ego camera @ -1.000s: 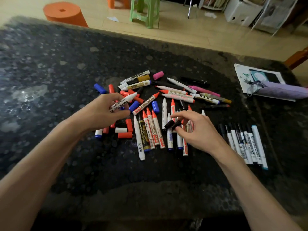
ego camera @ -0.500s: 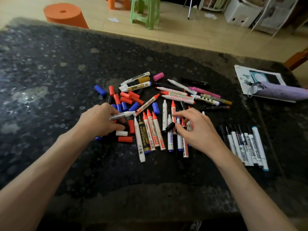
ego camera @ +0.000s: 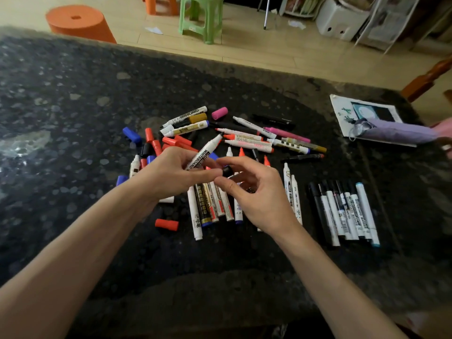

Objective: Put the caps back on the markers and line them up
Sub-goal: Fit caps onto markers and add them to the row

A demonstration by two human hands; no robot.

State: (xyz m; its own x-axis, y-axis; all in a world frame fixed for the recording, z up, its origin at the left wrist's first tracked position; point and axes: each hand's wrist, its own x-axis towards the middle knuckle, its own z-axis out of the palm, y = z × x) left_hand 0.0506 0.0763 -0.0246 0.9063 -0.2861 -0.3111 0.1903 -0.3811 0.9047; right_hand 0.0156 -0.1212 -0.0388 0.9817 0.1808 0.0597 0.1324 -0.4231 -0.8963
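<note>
left hand has its fingers curled round the whiteboard marker just above the counter pile, tip angled up and away, so the black cap pinched in the right hand sits down by its tail end, not lined up with the tip yet imo

**Hands meeting at centre**

We are holding both bare forearms angled in from the lower corners, wrists turned inward. Our left hand is gripping a white marker, tip pointing away. Our right hand is pinching a black cap between thumb and forefinger, remaining fingers loosely bent.
</note>
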